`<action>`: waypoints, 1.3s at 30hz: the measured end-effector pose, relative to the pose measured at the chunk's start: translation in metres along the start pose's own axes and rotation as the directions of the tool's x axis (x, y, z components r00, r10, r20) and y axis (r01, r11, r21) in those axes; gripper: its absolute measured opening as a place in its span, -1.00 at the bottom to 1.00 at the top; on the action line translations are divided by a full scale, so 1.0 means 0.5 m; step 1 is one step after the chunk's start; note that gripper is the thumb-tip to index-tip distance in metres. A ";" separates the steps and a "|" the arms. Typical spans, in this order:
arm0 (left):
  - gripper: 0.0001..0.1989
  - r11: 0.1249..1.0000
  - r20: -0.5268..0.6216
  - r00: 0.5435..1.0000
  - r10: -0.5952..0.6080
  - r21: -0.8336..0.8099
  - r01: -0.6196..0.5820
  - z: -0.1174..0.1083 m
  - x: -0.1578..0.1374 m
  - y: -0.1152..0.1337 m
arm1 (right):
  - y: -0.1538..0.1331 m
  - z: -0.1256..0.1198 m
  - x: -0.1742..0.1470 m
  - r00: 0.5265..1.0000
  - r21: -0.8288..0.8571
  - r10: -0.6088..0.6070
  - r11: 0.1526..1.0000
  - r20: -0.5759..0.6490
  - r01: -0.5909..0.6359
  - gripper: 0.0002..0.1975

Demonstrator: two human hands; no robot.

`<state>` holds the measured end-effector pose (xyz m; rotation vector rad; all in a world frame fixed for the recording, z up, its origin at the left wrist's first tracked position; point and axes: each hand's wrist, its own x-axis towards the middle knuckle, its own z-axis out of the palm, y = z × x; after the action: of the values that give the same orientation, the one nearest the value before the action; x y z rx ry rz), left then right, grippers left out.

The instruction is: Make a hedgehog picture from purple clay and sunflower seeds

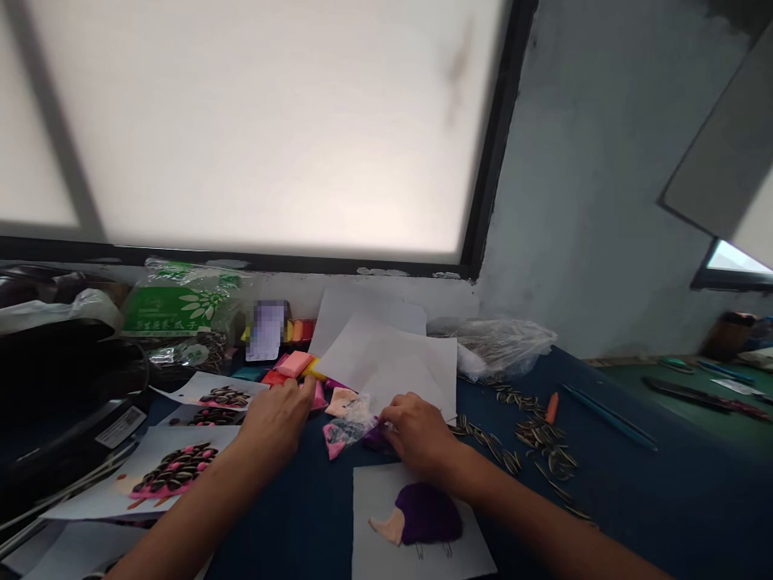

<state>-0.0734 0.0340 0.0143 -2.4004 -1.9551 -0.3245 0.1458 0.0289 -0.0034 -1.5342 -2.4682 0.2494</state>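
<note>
My left hand (285, 411) is at the pile of coloured clay packets, its bent fingers closed against a pink clay packet (318, 396). The fingertips are partly hidden. My right hand (418, 428) has its fingers curled onto a purple clay packet (375, 437), which it partly covers. Between the hands lie a crumpled clear wrapper (357, 415) with pink clay at one end and a pale peach clay piece (341, 401). Below my right hand is a sheet of paper (368, 560) bearing a purple clay hedgehog body (430, 515) with a peach snout and drawn legs.
Blank papers (386, 354) lie behind the hands. Sunflower seeds (543, 439), an orange crayon-like stick (551, 408) and blue pencils (609, 416) are at the right. Finished seed hedgehog pictures (175, 471), a phone (266, 330) and a green seed bag (175, 310) are at the left.
</note>
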 end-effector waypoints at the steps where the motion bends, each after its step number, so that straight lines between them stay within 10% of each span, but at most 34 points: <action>1: -0.55 1.000 -0.017 1.000 0.000 -0.023 0.000 -0.011 0.002 0.001 | -0.003 0.005 0.007 1.000 0.024 -0.008 1.000 -0.014 0.008 -0.76; 5: -0.68 0.936 -0.067 0.997 0.031 -0.349 -0.052 -0.036 0.010 0.010 | -0.014 0.003 0.013 0.995 0.185 -0.011 0.982 -0.104 0.030 -0.71; 10: -0.47 0.167 0.118 0.993 0.000 -0.979 0.117 -0.021 0.003 0.042 | -0.020 -0.024 -0.035 0.994 0.479 0.069 0.877 -0.087 -0.019 -0.58; 14: -0.41 -0.099 0.211 0.974 0.079 -0.971 0.218 -0.006 -0.013 0.081 | -0.022 -0.023 -0.072 0.984 0.819 0.143 0.550 0.102 -0.165 -0.68; 16: -0.43 -0.128 0.214 0.968 0.128 -0.965 0.230 -0.003 -0.020 0.093 | -0.021 -0.021 -0.083 0.979 0.899 0.165 0.400 0.119 -0.176 -0.84; 25: -0.64 0.130 0.242 0.939 0.243 -0.968 0.216 -0.009 -0.033 0.090 | -0.010 -0.034 -0.108 0.986 0.921 0.169 0.383 0.005 -0.070 -0.68; 30: -0.63 0.076 0.225 0.962 0.152 -0.974 0.215 0.002 -0.031 0.097 | -0.013 -0.029 -0.112 0.984 0.960 0.179 0.274 0.006 -0.055 -0.65; 39: -0.59 0.067 0.253 0.957 0.143 -0.967 0.245 0.014 -0.035 0.107 | -0.015 -0.030 -0.115 0.976 0.936 0.218 0.339 0.022 -0.097 -0.84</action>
<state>-0.0240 0.0068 0.0102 -3.1115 -2.2912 -2.2079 0.1680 -0.0255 0.0073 -1.1222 -1.4559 1.3227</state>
